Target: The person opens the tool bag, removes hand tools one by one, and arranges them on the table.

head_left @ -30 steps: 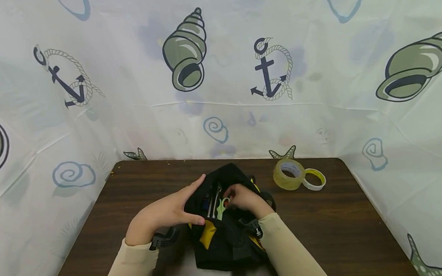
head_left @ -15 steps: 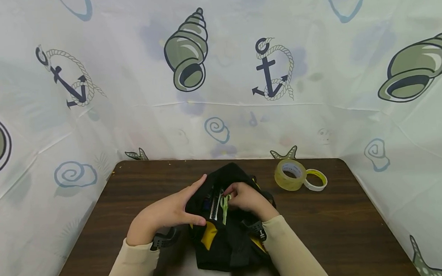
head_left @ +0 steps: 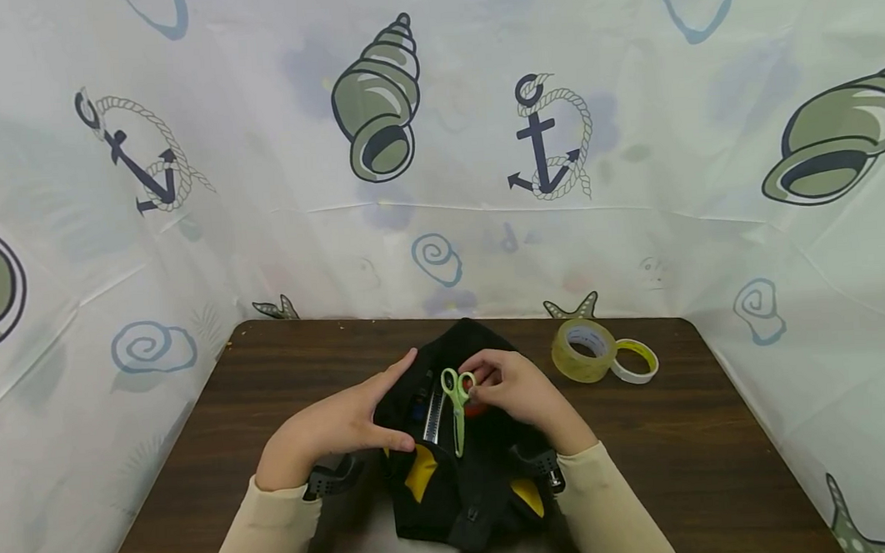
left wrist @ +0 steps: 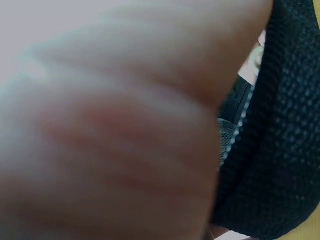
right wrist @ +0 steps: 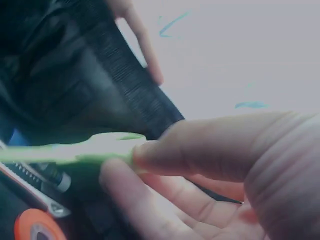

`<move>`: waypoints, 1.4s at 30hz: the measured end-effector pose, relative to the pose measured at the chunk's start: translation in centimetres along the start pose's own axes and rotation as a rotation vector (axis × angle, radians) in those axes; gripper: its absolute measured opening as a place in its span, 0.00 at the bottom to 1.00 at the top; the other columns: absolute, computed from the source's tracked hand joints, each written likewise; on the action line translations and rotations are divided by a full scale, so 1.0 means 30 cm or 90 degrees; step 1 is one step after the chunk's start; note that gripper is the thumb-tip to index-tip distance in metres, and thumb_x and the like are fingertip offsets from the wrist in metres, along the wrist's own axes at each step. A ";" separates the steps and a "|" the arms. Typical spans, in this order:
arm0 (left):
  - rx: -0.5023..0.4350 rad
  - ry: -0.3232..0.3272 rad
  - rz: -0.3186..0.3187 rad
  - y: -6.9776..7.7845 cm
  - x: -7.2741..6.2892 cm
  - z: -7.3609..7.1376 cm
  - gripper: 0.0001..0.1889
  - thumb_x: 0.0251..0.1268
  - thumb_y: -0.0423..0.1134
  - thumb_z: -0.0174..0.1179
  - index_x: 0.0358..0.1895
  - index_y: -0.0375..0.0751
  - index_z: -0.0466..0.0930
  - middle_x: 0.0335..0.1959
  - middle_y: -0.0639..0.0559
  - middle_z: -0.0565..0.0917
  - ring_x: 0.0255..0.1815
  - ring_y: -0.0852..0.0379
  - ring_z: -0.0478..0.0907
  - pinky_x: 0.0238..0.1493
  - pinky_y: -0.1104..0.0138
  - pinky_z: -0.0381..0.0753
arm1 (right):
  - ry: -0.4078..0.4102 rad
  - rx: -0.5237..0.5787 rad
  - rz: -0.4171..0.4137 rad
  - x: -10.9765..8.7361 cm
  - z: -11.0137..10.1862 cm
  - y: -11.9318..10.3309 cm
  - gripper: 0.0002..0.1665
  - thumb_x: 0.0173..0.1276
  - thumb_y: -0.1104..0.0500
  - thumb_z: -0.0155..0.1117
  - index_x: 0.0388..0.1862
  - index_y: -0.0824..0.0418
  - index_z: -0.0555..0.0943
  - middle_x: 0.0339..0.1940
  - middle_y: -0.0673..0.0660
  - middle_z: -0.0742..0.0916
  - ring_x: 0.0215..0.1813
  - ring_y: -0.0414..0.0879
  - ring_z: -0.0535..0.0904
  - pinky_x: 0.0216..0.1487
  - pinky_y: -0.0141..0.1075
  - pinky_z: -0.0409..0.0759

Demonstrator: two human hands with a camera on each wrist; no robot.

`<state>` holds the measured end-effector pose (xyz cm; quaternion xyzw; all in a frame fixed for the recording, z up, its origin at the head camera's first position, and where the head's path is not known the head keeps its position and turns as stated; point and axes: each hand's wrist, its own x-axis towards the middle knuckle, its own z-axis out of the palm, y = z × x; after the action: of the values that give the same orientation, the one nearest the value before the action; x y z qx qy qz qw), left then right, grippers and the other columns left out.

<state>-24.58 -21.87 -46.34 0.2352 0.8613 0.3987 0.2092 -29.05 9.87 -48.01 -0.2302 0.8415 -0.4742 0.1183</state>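
Observation:
A black bag with yellow panels stands open-topped at the table's middle. My left hand holds its left side, the thumb at the near rim and the index finger along the far rim; in the left wrist view the palm hides most of the bag. My right hand pinches light green scissors by a handle loop above the opening, blades pointing down toward me. Inside the bag lie a long silver tool with a row of marks and an orange-red ring-shaped thing.
To the right of the bag, a wide clear tape roll stands beside a thinner white and yellow tape roll on the brown wooden table. A patterned white sheet encloses the table's back and sides.
My right hand has risen out of the bag and drawn the green scissors up into full view. My left hand keeps its place on the bag's left side.

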 end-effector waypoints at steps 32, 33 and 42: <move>-0.002 0.008 -0.024 -0.005 -0.007 0.003 0.64 0.64 0.62 0.78 0.89 0.78 0.32 0.93 0.58 0.41 0.93 0.43 0.47 0.86 0.36 0.59 | 0.478 0.320 -0.087 -0.380 -0.444 0.056 0.23 0.73 0.73 0.72 0.66 0.71 0.84 0.43 0.53 0.92 0.43 0.41 0.93 0.49 0.30 0.91; -0.003 0.008 -0.022 -0.006 -0.007 0.003 0.64 0.64 0.62 0.78 0.89 0.78 0.32 0.93 0.58 0.41 0.93 0.43 0.47 0.86 0.36 0.59 | 0.498 0.315 -0.075 -0.387 -0.458 0.069 0.24 0.73 0.73 0.73 0.66 0.70 0.84 0.43 0.53 0.92 0.42 0.41 0.93 0.48 0.29 0.90; -0.002 0.013 -0.020 -0.004 -0.008 0.007 0.64 0.64 0.62 0.77 0.89 0.80 0.33 0.93 0.59 0.41 0.93 0.43 0.47 0.86 0.35 0.58 | 0.647 0.301 0.048 -0.427 -0.574 0.207 0.22 0.69 0.72 0.77 0.61 0.66 0.89 0.37 0.49 0.92 0.32 0.39 0.91 0.40 0.25 0.89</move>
<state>-24.30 -21.95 -46.52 0.2175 0.8662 0.3993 0.2071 -26.86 31.83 -44.55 0.0901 0.6711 -0.6968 -0.2367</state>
